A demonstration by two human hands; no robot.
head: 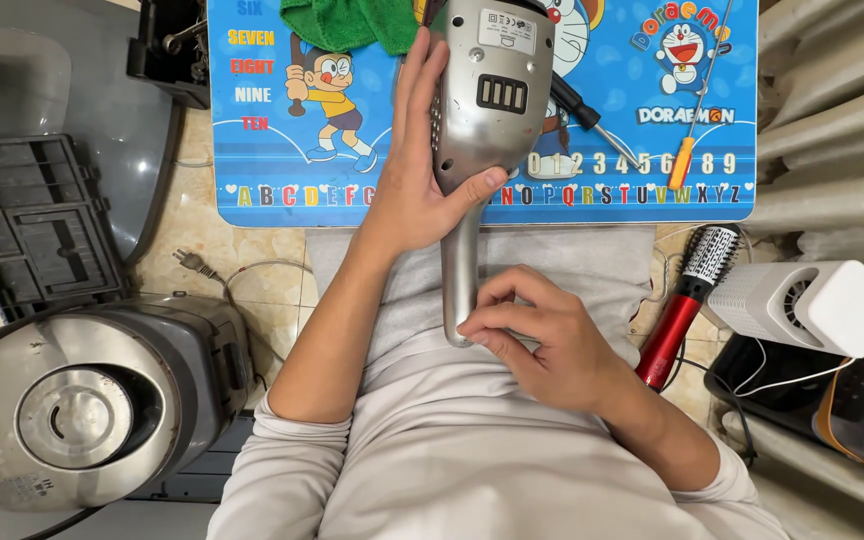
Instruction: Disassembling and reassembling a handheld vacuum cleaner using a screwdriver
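The silver metallic hair dryer (480, 110), smooth-bodied with a slotted black vent, lay across my lap and the edge of the blue cartoon-printed table (282, 170). My left hand (414, 170) clasped its body while my right hand (542, 335) pinched the tapered handle's end. I judged I was inspecting it, and opening it would call for the orange-handled screwdriver (690, 140).

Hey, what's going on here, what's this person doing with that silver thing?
A seated person holds a silver handheld appliance over their lap. The left hand wraps its wide body, resting on the edge of a blue cartoon alphabet table; the right hand pinches the end of its handle. Two screwdrivers and a green cloth lie on the table. A rice cooker sits on the floor.
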